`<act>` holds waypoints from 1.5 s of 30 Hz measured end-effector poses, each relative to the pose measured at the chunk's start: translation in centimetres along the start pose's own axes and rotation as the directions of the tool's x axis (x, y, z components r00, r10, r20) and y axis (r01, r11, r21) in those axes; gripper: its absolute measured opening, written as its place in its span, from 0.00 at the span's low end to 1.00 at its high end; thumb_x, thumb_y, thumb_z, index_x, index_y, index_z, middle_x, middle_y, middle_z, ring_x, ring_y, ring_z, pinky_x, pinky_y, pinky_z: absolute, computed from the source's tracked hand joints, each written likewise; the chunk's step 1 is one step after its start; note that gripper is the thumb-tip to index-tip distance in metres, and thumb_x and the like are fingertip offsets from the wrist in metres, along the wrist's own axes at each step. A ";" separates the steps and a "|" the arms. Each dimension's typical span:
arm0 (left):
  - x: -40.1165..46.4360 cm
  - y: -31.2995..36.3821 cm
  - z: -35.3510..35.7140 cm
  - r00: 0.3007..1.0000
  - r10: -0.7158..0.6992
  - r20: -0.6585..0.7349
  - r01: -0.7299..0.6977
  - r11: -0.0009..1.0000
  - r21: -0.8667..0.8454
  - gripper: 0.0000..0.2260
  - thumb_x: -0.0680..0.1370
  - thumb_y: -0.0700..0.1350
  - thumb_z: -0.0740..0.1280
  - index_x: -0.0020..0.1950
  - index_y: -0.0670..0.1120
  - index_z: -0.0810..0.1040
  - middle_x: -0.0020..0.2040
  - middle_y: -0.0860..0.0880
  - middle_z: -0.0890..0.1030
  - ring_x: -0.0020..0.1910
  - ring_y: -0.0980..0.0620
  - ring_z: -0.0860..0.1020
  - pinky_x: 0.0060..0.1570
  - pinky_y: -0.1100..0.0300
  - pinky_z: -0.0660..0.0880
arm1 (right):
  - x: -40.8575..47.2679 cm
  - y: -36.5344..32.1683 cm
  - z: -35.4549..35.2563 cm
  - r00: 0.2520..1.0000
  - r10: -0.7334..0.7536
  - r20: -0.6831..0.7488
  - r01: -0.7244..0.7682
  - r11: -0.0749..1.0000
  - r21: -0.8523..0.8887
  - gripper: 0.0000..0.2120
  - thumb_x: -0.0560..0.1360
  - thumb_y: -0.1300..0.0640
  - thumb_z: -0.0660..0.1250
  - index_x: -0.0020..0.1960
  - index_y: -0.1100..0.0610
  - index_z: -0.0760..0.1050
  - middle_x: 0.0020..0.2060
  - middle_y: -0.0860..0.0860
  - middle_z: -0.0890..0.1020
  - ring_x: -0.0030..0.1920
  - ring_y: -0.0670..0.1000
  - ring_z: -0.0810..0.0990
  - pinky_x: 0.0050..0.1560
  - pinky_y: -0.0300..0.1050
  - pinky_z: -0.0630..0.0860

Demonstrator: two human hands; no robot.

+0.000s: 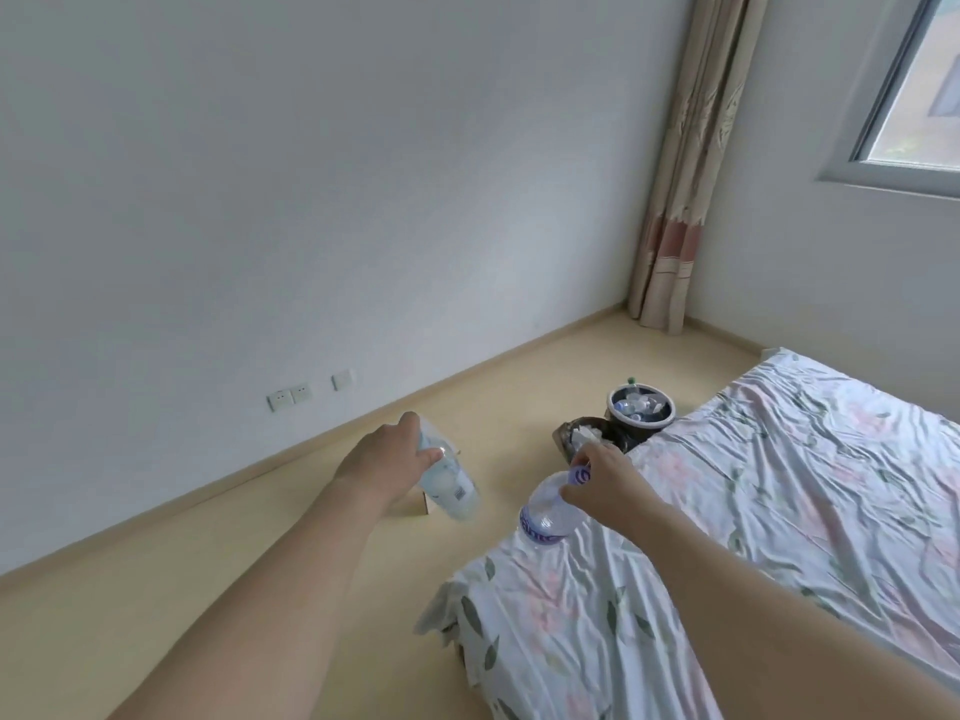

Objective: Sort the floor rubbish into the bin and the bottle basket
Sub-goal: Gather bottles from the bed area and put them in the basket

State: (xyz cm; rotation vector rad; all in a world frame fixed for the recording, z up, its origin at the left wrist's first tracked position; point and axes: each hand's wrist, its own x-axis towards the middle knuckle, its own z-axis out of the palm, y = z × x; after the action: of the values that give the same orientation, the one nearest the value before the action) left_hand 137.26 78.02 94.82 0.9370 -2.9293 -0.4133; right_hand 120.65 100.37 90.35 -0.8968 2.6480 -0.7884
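Note:
My left hand [387,454] grips a clear plastic bottle with a pale label [452,485], held tilted above the floor. My right hand [602,483] grips a clear bottle with a purple label [545,514] near its purple cap, over the bed's corner. Further off by the bed stand a round dark basket [641,413] with several bottles in it and, beside it on the left, a bin with a dark bag [569,433] that holds white paper scraps.
A bed with a floral sheet [753,511] fills the right side. A small brown cardboard piece [423,504] lies on the floor under the left bottle. White wall with sockets [291,394] on the left, a curtain [680,200] in the corner.

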 end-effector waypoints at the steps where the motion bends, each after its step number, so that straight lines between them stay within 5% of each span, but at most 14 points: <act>1: 2.1 -1.8 -0.1 1.000 0.000 0.005 0.000 1.000 -0.023 0.16 0.81 0.57 0.60 0.55 0.45 0.66 0.47 0.46 0.77 0.44 0.45 0.77 0.39 0.55 0.71 | 2.2 -1.3 1.2 1.000 -0.005 0.007 0.005 1.000 -0.012 0.11 0.69 0.55 0.70 0.48 0.53 0.70 0.47 0.49 0.71 0.44 0.48 0.71 0.37 0.36 0.64; 7: 15.9 -12.2 -2.1 1.000 0.002 -0.019 -0.005 0.983 -0.184 0.14 0.79 0.57 0.62 0.54 0.49 0.66 0.46 0.50 0.74 0.40 0.51 0.74 0.31 0.60 0.64 | 15.2 -9.3 6.8 1.000 0.021 -0.022 -0.022 1.000 -0.011 0.11 0.70 0.53 0.69 0.48 0.51 0.69 0.44 0.45 0.70 0.40 0.42 0.68 0.34 0.33 0.62; 14: 33.5 -14.7 -3.9 0.995 0.096 -0.011 -0.095 0.943 -0.318 0.13 0.78 0.56 0.64 0.55 0.49 0.67 0.45 0.51 0.75 0.40 0.52 0.75 0.31 0.59 0.66 | 27.3 -12.2 7.7 0.969 0.199 -0.146 -0.192 0.979 0.064 0.12 0.68 0.55 0.70 0.44 0.51 0.67 0.46 0.49 0.72 0.44 0.50 0.72 0.38 0.39 0.66; 20: 45.3 -11.4 -0.4 0.945 0.300 0.131 -0.266 0.937 -0.226 0.12 0.79 0.54 0.62 0.55 0.49 0.65 0.44 0.49 0.76 0.37 0.50 0.75 0.33 0.58 0.70 | 36.9 -8.4 7.8 0.926 0.321 -0.198 -0.309 0.947 0.091 0.13 0.67 0.56 0.70 0.40 0.49 0.65 0.44 0.48 0.71 0.39 0.45 0.69 0.33 0.34 0.61; 27: 60.8 -8.1 -0.8 0.935 0.323 0.143 -0.297 0.938 -0.178 0.12 0.79 0.54 0.62 0.55 0.48 0.66 0.47 0.48 0.76 0.41 0.49 0.76 0.33 0.58 0.69 | 48.4 -4.3 6.0 0.865 0.445 -0.233 -0.409 0.893 0.188 0.10 0.66 0.56 0.69 0.43 0.53 0.68 0.43 0.48 0.72 0.39 0.45 0.69 0.35 0.38 0.64; 45: 92.4 16.7 12.1 0.791 0.531 0.304 -0.467 0.845 -0.260 0.11 0.77 0.52 0.64 0.51 0.46 0.68 0.43 0.47 0.77 0.38 0.48 0.76 0.30 0.58 0.68 | 67.5 14.2 -4.2 0.526 0.761 -0.380 -0.701 0.641 0.313 0.08 0.70 0.56 0.66 0.40 0.54 0.65 0.41 0.50 0.70 0.36 0.46 0.66 0.33 0.38 0.60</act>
State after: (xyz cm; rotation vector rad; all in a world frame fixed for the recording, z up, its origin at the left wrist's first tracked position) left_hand 50.96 40.86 83.42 0.0274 -3.2202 -0.8614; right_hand 59.16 69.86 82.55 0.5811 2.9028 -0.9853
